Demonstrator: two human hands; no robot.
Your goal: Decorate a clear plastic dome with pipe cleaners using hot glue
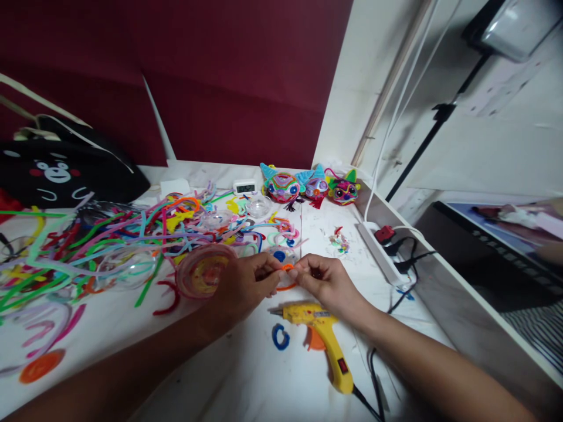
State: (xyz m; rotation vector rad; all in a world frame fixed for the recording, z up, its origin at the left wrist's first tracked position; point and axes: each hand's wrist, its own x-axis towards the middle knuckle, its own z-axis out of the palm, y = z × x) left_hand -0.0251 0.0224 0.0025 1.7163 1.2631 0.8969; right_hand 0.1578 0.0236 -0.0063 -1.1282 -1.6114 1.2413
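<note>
Orange stem (287, 271): half-curled, 12 o'clock of the glue gun (323, 334).
Grip: your left hand (246, 287) and right hand (328, 282) pinch its ends.
Done: three figures (313, 187), 12 o'clock.
Unused: loose stems (109, 240), 10 o'clock.

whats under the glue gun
An orange piece pokes out from under the glue gun on the table; the gun covers the rest of it. The blue curl lies beside it, not under. The left hand and right hand hold an orange pipe cleaner.

White table (246, 381) bears pipe cleaners (109, 239), glue gun (324, 333).
</note>
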